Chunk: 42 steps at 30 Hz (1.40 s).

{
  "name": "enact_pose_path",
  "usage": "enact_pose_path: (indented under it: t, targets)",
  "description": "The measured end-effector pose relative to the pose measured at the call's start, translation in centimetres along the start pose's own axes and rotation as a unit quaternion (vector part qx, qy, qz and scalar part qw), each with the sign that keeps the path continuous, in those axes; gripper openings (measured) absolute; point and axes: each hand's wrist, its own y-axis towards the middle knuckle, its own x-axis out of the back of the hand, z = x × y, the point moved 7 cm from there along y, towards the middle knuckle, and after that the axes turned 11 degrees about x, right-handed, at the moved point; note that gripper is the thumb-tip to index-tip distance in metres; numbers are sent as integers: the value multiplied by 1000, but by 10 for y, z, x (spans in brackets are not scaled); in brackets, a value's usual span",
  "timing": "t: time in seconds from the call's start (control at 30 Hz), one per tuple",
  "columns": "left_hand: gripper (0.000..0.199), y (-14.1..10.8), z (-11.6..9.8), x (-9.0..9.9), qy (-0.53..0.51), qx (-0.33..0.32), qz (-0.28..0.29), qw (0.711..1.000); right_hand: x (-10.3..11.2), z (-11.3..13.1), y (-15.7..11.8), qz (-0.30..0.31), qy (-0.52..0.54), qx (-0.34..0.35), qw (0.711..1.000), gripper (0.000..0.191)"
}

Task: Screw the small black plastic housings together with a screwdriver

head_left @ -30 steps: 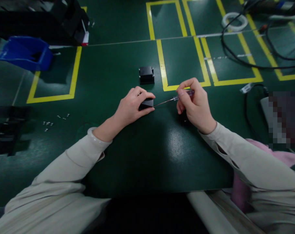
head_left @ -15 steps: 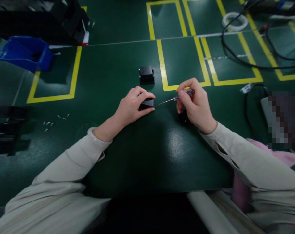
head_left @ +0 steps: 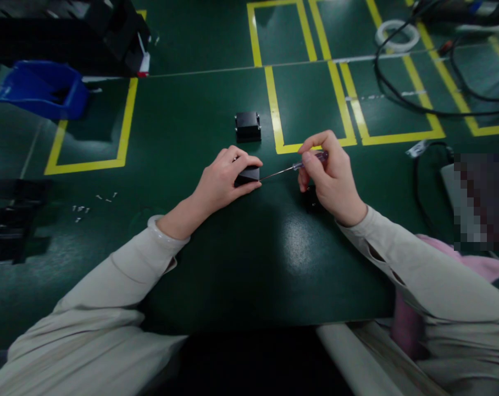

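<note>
Back from the near edge of the tabletop (head_left: pixel 241 269), around its middle, I see the left hand (head_left: pixel 218 177) clamped on a black block (head_left: pixel 250 175); the right hand (head_left: pixel 334 179), apart, pinches a screwdriver (head_left: pixel 298 165), tip at the block's right end. No clear shift since a second ago: steady work, I judge.

Lettering: none can be read.
Thin white strip (head_left: pixel 414 93) on the smooth dark-green tabletop (head_left: pixel 192 121): marks too small to read.
Flat grey-and-dark object (head_left: pixel 476 203) at the right: pixelated, unreadable.
</note>
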Motion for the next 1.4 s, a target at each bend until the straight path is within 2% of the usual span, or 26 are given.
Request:
enact_pose_path:
  t: [0.5,1.4]
  targets:
    - [36,0,-1,0,0,0,0,1000,-1,0,0,11,-6,11,1000,24]
    - [36,0,-1,0,1,0,2,1000,-2,-2,0,12,4,2,1000,28]
